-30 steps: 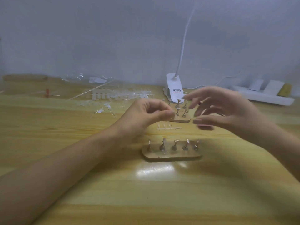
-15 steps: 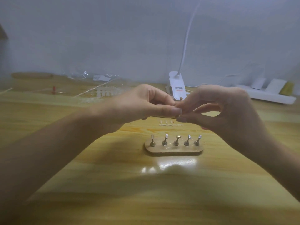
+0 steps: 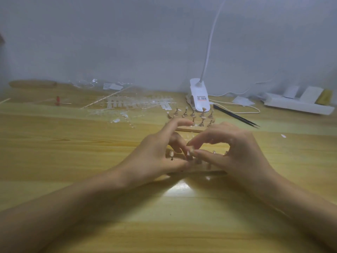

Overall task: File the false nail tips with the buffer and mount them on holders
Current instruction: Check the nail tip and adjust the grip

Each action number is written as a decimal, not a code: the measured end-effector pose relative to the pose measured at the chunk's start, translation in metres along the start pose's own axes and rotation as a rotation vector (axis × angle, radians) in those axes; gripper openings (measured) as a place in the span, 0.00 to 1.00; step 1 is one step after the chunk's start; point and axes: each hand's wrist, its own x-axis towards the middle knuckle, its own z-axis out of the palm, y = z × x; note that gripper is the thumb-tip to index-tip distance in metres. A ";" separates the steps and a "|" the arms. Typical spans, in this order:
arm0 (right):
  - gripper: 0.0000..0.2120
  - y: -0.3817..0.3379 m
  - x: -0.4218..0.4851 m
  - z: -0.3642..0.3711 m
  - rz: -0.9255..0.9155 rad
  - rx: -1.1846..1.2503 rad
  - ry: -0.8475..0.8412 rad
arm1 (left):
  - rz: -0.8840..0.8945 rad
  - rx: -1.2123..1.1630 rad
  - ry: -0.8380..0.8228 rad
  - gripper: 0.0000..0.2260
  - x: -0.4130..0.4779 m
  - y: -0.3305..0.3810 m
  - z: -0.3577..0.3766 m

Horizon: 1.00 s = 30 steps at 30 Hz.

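Fingertips [image 3: 200, 152] curled together above holder base [image 3: 198, 171]: left hand [image 3: 156, 157] from 9 o'clock, right hand [image 3: 240, 152] from 3 o'clock; grasp too blurred to tell.

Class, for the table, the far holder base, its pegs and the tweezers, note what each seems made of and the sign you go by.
The table looks like wood or wood-look laminate, glossy: grain lines, bright glare. The far holder base: pale, matt, probably wood. Its pegs: likely metal, brassy glint. The tweezers: black, thin, pointed; perhaps coated metal.
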 end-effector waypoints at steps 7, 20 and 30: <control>0.05 0.001 0.001 0.004 -0.048 0.006 -0.011 | -0.045 -0.036 0.101 0.27 0.001 -0.002 0.006; 0.04 0.002 -0.001 0.009 -0.035 -0.053 0.001 | -0.097 -0.059 0.092 0.29 0.002 -0.004 0.006; 0.10 0.006 0.004 -0.013 0.096 0.134 -0.004 | -0.076 -0.059 0.063 0.30 0.000 -0.006 0.006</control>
